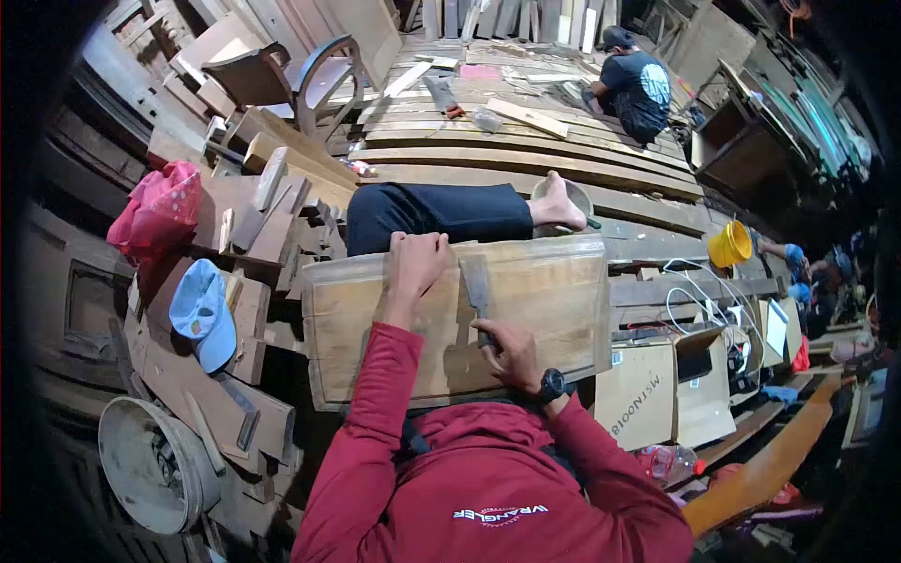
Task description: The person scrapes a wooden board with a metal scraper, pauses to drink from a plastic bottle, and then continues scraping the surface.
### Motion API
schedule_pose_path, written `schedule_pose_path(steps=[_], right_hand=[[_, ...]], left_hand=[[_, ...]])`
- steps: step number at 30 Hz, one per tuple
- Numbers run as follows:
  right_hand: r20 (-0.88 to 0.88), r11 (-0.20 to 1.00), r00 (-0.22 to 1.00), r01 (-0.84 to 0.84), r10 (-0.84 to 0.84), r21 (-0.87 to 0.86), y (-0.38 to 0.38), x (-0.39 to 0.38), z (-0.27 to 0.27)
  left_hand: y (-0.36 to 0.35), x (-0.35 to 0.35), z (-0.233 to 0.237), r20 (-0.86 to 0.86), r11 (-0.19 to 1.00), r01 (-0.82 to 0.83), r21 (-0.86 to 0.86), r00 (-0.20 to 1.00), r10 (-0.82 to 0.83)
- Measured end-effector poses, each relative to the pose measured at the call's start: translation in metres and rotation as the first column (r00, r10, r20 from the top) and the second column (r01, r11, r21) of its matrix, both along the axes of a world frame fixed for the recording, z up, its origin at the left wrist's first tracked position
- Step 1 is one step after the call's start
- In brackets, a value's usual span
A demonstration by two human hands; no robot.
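Across my lap lies a broad wooden board [418,347] with moulded edges. My left hand [419,260] is at its far edge, fingers curled over the rim. A flat-bladed scraper [476,284] rests over the middle of the board, blade pointing away from me. Its dark handle is in my right hand [511,353], which is closed round it near the board's right half. I wear a dark watch [552,384] on that wrist.
Left of me are stacked planks [183,375], a blue cap [204,314], a pink bag [160,211] and a bucket [155,464]. A cardboard box [643,394] and yellow bucket [730,246] stand to the right. Another person [638,89] crouches on the slatted floor ahead.
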State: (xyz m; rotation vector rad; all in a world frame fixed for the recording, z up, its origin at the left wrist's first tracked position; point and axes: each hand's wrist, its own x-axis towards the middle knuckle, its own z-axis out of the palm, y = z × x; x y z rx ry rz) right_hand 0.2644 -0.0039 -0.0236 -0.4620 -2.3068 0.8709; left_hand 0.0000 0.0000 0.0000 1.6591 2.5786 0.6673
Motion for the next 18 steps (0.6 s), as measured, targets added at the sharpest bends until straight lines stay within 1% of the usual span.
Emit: schedule_pose_path(steps=[2,3,5,6,7,9,11,13,15,16,18], right_hand=[[-0.026,1.000,1.000,0.002,-0.001,0.014,0.000,0.000,0.017],[-0.130,1.000,0.991,0.003,-0.003,-0.003,-0.004,-0.022,0.010],[-0.138,1.000,0.990,-0.002,0.004,0.011,-0.002,0.003,0.004],[-0.100,0.999,0.995,-0.005,0.009,0.039,0.000,0.008,0.000],[-0.101,1.000,0.995,-0.004,0.007,0.025,-0.006,0.006,-0.001],[-0.108,0.999,0.994,0.016,-0.012,0.038,0.001,-0.004,0.001],[-0.058,1.000,0.998,0.009,-0.010,-0.012,0.000,0.000,0.004],[-0.093,1.000,0.996,0.008,-0.007,0.011,0.002,0.007,0.005],[-0.142,0.999,0.990,0.006,0.000,0.043,0.001,0.003,0.010],[-0.112,0.997,0.994,-0.011,0.019,0.070,0.003,0.000,0.004],[-0.092,0.999,0.995,-0.033,0.037,0.040,-0.001,0.007,0.007]], left_hand=[[0.000,0.008,0.000,0.044,1.000,0.002,0.022,0.999,-0.003],[-0.003,-0.014,0.016,-0.067,1.000,-0.016,-0.010,0.998,0.016],[-0.001,-0.001,0.008,-0.022,1.000,0.004,0.026,1.000,-0.003],[0.001,0.002,0.008,0.012,1.000,0.004,0.026,1.000,-0.004],[-0.003,0.005,0.010,0.045,1.000,0.016,0.011,0.999,-0.016],[-0.001,0.008,0.013,0.030,0.998,-0.002,0.061,1.000,0.001],[0.003,0.000,0.006,0.038,0.999,0.027,0.045,0.999,-0.028],[0.002,0.005,0.010,-0.016,1.000,0.013,0.025,1.000,-0.013],[0.004,0.004,0.010,-0.004,1.000,0.023,0.011,1.000,-0.023],[0.003,0.009,0.013,-0.055,1.000,0.000,0.000,0.999,0.000],[0.002,0.010,0.014,-0.030,1.000,-0.006,-0.017,1.000,0.005]])
